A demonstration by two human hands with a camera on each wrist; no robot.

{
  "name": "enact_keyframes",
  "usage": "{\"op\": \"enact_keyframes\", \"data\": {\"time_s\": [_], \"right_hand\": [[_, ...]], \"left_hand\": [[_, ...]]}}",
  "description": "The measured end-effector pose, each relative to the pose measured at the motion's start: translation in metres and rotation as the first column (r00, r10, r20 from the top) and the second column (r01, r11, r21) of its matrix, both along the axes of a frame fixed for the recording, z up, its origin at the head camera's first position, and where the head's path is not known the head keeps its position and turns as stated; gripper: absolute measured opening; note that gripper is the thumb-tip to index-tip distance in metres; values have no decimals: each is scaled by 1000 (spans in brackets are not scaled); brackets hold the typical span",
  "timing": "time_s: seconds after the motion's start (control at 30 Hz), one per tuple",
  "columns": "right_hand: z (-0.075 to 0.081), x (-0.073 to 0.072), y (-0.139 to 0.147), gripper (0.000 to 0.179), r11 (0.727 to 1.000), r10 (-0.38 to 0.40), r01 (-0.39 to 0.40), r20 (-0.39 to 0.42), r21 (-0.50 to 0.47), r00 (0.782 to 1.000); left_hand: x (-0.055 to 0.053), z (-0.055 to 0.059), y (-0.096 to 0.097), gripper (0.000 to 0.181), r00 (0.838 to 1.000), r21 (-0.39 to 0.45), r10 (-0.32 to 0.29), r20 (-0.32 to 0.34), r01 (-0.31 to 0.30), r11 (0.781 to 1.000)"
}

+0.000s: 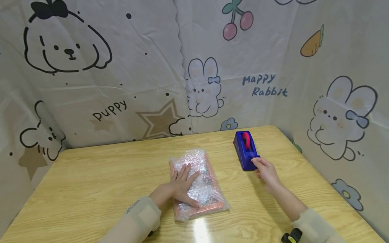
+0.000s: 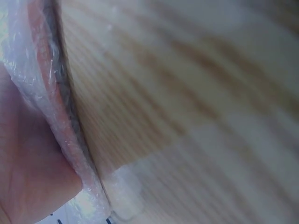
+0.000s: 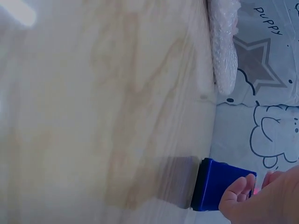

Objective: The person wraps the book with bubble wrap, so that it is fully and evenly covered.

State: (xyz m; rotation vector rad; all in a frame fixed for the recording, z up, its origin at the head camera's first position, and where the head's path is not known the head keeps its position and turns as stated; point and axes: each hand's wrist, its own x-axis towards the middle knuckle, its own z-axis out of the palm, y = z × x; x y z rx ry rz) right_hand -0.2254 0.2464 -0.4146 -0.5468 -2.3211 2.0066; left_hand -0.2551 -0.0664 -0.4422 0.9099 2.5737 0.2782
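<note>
A flat rectangular item with a salmon-pink border, wrapped in bubble wrap (image 1: 203,184), lies on the table. My left hand (image 1: 183,189) rests on it, palm down with the fingers spread. In the left wrist view, the edge of the bubble-wrapped item (image 2: 65,116) shows beside the hand (image 2: 32,158). To the right stands a blue tape dispenser (image 1: 243,152) with a pink-red roll core (image 1: 246,140). At its near end my right hand (image 1: 267,172) pinches the tape's end between thumb and forefinger; the clear tape itself hardly shows. The right wrist view has the fingers (image 3: 238,189) against the blue dispenser (image 3: 215,184).
The wood-grain table (image 1: 106,182) meets a printed cloth (image 1: 146,77) along its back and sides. A black device (image 1: 292,235) is strapped at the right wrist. Light glares off the table's front edge.
</note>
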Motion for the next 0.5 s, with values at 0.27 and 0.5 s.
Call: {"op": "enact_keyframes", "data": {"time_s": [0.27,0.5], "right_hand": [[-1,7,5,23,1000,24,-24,6,-13,1000],[0,21,10,40,996,87,-87,37,-18,995]], "left_hand": [[0,0,1,112,1000,9,-3,11,2,1000],[-1,0,1,112,1000,-3,-10,5,10,1000]]}}
